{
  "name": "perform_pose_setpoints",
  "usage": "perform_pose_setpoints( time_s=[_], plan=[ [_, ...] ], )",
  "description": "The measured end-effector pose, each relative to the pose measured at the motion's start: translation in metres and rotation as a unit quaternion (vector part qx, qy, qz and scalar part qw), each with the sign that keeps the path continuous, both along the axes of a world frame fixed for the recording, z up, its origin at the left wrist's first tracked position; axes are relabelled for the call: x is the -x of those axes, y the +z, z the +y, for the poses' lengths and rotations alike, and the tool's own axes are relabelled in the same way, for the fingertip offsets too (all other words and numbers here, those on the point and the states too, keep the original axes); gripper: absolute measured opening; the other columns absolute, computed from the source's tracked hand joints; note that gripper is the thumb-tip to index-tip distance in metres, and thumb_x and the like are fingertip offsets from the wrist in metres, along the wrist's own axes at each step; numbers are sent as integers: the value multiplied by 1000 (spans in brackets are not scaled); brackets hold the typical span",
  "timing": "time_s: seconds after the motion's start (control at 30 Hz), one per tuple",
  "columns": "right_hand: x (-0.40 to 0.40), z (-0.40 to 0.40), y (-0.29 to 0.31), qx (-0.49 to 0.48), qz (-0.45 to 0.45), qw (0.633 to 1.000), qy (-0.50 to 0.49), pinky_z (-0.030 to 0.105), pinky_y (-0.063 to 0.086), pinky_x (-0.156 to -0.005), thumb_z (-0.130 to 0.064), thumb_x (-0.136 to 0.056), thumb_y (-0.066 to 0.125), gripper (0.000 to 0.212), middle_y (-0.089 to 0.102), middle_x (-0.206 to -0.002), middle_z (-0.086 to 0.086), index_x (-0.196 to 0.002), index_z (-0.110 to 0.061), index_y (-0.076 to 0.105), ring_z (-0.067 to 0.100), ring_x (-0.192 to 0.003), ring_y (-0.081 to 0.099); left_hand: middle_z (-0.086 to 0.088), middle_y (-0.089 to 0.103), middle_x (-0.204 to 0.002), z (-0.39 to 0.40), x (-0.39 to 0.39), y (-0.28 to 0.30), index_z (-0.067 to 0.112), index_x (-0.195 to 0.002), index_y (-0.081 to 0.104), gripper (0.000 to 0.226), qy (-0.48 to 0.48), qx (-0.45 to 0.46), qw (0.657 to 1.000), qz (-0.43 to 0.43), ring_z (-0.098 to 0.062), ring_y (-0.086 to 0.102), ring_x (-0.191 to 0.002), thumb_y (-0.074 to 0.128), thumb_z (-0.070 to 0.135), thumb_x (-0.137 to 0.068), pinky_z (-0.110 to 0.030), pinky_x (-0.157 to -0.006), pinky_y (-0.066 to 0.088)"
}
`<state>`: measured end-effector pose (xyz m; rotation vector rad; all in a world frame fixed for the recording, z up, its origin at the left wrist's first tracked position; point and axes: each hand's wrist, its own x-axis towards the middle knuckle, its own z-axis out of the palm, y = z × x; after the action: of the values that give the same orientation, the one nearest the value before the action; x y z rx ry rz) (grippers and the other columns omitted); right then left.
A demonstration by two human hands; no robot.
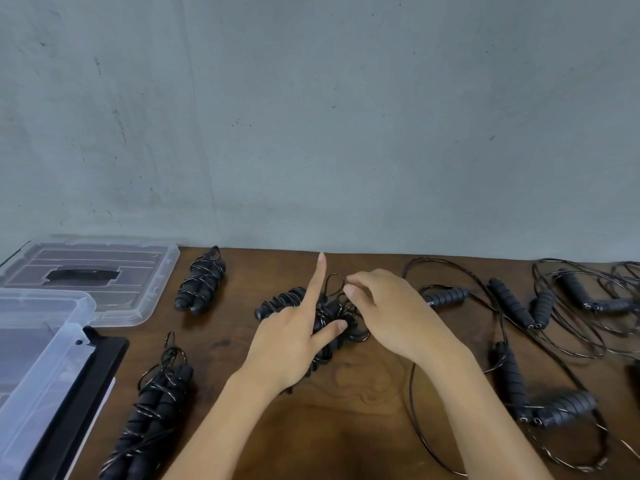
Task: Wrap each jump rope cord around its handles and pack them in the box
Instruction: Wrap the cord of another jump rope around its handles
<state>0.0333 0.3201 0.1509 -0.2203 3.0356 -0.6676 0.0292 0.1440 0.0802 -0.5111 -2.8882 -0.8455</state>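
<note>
Both hands working one half-wrapped jump rope bundle (320, 323) mid-table, toward the back edge.

Left hand (294, 344) lying over the bundle, index finger sticking straight up, thumb pressing across the cord wraps, other fingers curling underneath. Right hand (384, 313) hovering just right of it, fingertips pinching a small cord loop (334, 284) at the bundle's far end. Hands sitting close together, not touching. Bare wooden table (363, 427) lying open along the near edge between the forearms. Clear box (41, 358) sitting at the left edge, lid (90, 271) behind it, two wrapped ropes (201, 278) lying nearby. Loose unwrapped ropes (540, 341) sprawling toward the right edge.
</note>
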Motion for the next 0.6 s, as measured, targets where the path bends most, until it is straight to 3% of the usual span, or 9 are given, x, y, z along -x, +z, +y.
perform_pose_setpoints(
  time_s=[0.1,0.2,0.27,0.3,0.37,0.47,0.6],
  plan=[
    [12,-2,0,13,-20,1000,5,35,55,-86,-34,-101,58,13,68,-101,-11,-100,-29,70,8,-89,66,11,47,-58,3,-5,2,42,-154,-36,100,-7,33,999,1,-8,48,-52,46,63,-102,-23,-48,30],
    [23,4,-2,9,-74,997,16,34,56,-86,-30,-93,71,7,71,-90,-11,-87,-28,72,6,-87,67,10,53,-64,4,-6,0,38,-160,-28,94,-9,87,996,10,-8,53,-57,42,66,-103,-26,-52,33],
    [27,9,-2,22,-114,993,23,33,55,-88,-28,-91,74,6,73,-91,-7,-85,-25,75,9,-89,68,7,65,-81,6,-8,-1,36,-164,12,72,-26,135,990,19,-16,66,-76,38,67,-104,-31,-61,38],
    [28,12,-3,33,-131,991,23,33,54,-88,-27,-91,75,7,74,-91,-7,-85,-23,76,9,-89,68,6,68,-88,7,-9,-1,33,-154,33,60,-35,153,987,22,-20,68,-84,36,66,-105,-33,-65,38],
    [28,18,-4,73,-155,985,19,32,52,-89,-24,-93,74,8,75,-90,-8,-89,-19,78,8,-90,68,5,66,-88,10,-11,1,28,-134,47,49,-48,160,986,16,-23,69,-88,36,66,-105,-35,-66,38],
    [30,26,-11,192,-168,967,-20,29,51,-87,-24,-98,68,15,76,-89,-10,-92,-15,78,7,-87,68,3,70,-90,8,-5,3,30,-129,49,47,-57,152,987,23,-25,69,-90,38,67,-103,-36,-69,45],
    [40,40,-20,405,-136,894,-137,31,56,-78,-17,-103,60,20,71,-95,7,-93,-6,74,18,-87,66,6,65,-81,4,-4,4,35,-126,51,43,-63,116,991,17,-20,63,-82,40,69,-101,-35,-67,42]
  ],
)
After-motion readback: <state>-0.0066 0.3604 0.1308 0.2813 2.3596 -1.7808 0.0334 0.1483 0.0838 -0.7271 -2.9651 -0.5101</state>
